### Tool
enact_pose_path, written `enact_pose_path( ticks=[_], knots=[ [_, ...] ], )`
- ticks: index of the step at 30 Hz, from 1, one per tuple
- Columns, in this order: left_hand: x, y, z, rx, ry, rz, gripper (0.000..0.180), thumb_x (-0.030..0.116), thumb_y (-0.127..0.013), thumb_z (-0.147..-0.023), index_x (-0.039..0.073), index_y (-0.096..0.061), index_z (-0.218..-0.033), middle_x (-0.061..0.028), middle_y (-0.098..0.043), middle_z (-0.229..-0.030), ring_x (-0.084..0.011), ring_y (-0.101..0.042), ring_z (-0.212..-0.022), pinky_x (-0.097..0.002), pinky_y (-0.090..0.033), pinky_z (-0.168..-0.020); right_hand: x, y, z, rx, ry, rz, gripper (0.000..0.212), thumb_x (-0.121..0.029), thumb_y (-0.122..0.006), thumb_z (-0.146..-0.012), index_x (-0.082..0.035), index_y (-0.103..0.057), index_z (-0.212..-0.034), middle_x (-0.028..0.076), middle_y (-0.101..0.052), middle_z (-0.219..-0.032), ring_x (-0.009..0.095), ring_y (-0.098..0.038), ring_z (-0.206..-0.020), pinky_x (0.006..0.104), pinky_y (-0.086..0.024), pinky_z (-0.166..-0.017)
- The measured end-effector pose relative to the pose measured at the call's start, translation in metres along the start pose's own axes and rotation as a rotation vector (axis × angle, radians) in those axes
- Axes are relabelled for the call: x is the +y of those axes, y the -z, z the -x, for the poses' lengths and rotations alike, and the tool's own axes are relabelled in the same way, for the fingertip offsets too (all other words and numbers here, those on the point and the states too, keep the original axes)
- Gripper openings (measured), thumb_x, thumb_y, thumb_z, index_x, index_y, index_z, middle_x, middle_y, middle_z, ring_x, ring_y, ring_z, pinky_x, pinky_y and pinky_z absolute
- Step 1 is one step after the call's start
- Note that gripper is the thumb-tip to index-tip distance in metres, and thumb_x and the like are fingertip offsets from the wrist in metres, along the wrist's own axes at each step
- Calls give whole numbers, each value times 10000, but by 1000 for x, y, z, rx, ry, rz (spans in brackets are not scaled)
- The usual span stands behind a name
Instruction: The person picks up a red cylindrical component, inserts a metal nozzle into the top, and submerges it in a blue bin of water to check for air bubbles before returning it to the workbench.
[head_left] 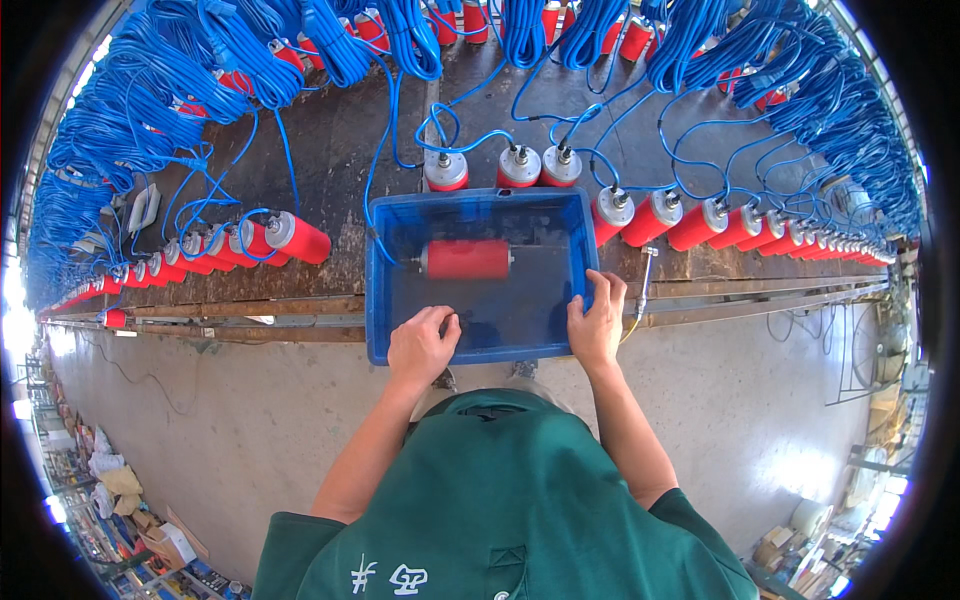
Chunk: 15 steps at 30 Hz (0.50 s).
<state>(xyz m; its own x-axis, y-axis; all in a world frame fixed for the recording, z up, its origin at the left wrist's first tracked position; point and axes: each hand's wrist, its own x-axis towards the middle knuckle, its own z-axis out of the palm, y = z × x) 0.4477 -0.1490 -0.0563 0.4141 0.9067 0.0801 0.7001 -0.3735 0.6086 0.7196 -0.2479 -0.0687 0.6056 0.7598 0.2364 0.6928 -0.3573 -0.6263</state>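
A blue plastic bin [482, 354] sits at the table's near edge and juts toward me. Inside it a red cylinder [467, 259] lies on its side, apparently in water, with a blue cable at its left end. My right hand [597, 318] grips the bin's right rim, thumb on the inner side and fingers along the outside. Over the near rim, left of its middle, my left hand [422, 345] is closed with curled fingers; whether anything is in them is hidden. Neither hand touches the red cylinder.
Red cylinders with metal caps [445, 170] stand just behind the bin. More form a row on the right [700, 224] and the left [297, 238]. Coiled blue cables [410, 40] ring the dark table [330, 150]. A small metal nozzle [648, 272] hangs at the table edge.
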Motion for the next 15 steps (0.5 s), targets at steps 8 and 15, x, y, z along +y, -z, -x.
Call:
enact_pose_path(
  ticks=[8, 15],
  knots=[
    [0, 3, -4, -21, 11, 118, 193, 227, -715, -972, 60, -774, -1049, -132, -780, -1018, -371, -750, -912, -451, -595, -799, 0, 0, 0, -1, -30, -2, 498, -82, -714, -907, -57, -590, -1389, 216, -526, -1387, 435, -556, -1297, 507, -511, -1080],
    [0, 3, -91, -159, -353, -102, 393, 145, -751, -940, -21, -670, -1288, -212, -710, -1255, -409, -671, -1175, -473, -547, -1005, -9, 6, 0, -3, -61, -27, 487, -85, -700, -911, -56, -600, -1387, 203, -536, -1388, 423, -567, -1292, 501, -535, -1049]
  ],
)
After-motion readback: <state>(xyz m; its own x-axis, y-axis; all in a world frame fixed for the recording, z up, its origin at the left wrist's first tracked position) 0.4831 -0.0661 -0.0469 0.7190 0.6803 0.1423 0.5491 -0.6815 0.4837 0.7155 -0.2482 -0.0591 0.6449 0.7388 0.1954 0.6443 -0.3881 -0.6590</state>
